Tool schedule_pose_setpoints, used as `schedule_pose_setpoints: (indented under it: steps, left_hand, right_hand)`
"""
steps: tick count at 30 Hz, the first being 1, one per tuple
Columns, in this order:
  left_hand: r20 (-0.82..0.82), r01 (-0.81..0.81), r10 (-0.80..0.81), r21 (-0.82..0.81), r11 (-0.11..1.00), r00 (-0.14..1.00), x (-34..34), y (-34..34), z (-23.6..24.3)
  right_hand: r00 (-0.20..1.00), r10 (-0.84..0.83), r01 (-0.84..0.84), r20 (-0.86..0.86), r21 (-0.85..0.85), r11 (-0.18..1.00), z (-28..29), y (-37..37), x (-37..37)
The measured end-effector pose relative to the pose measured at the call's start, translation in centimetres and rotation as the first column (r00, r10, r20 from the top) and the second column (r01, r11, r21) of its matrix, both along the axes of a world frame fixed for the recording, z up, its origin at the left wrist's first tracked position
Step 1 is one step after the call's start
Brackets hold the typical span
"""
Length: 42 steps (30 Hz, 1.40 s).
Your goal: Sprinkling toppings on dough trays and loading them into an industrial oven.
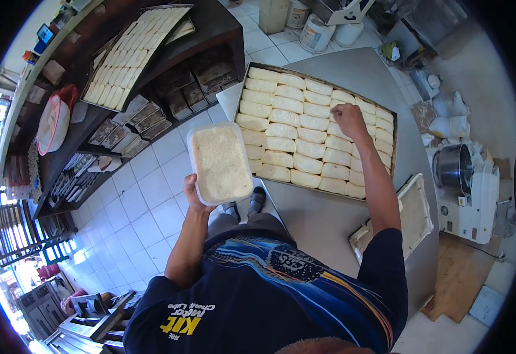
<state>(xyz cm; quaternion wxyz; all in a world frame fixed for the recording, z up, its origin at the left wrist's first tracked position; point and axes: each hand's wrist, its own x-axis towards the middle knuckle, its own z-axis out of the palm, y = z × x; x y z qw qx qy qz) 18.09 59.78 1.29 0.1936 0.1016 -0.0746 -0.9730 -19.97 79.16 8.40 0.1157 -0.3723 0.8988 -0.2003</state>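
My left hand [193, 197] grips the lower left corner of a translucent plastic tub [219, 164] holding pale, grainy crumbs. Just right of the tub lies a large tray [308, 187] on the steel counter, packed with rows of pale, oblong dough pieces [281, 130]. Over the upper right part of these rows is my right hand [349, 123], its fingers curled together in a pinch; whether anything is between them is too small to tell.
A lined pan [417, 215] lies on the steel counter's [323, 224] right side, beside a white machine with a steel bowl [451, 169]. At the upper left, a dark shelving unit [187, 97] carries another dough tray [125, 56] and an oval white basin [54, 124]. Buckets [317, 32] stand behind.
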Motion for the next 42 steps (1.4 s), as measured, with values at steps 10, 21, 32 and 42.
schedule_pose_setpoints:
  steps: [10, 21, 32, 42]
  left_hand:
    - [-0.056, -0.068, 0.068, 0.002, 0.998, 0.996, 2.8, 0.6, 0.0]
    - [-0.073, 0.11, -0.109, 0.006, 0.994, 0.991, 3.6, -2.6, -0.9]
    - [-0.059, 0.285, -0.285, -0.015, 0.958, 0.957, 0.3, -0.7, 0.1]
    - [-0.019, 0.387, -0.388, -0.038, 0.921, 0.922, -6.2, 1.9, 1.3]
  right_hand:
    - [0.997, 0.08, -0.081, 0.018, 0.06, 0.995, -1.2, 1.9, 3.3]
    - [0.999, 0.01, -0.008, -0.042, 0.05, 0.999, -2.9, 2.8, 7.9]
    - [0.958, 0.07, 0.011, 0.277, -0.279, 0.96, 7.8, -4.7, 19.8]
    - [0.978, 0.202, -0.191, 0.055, -0.154, 0.969, 4.7, -7.7, 23.2]
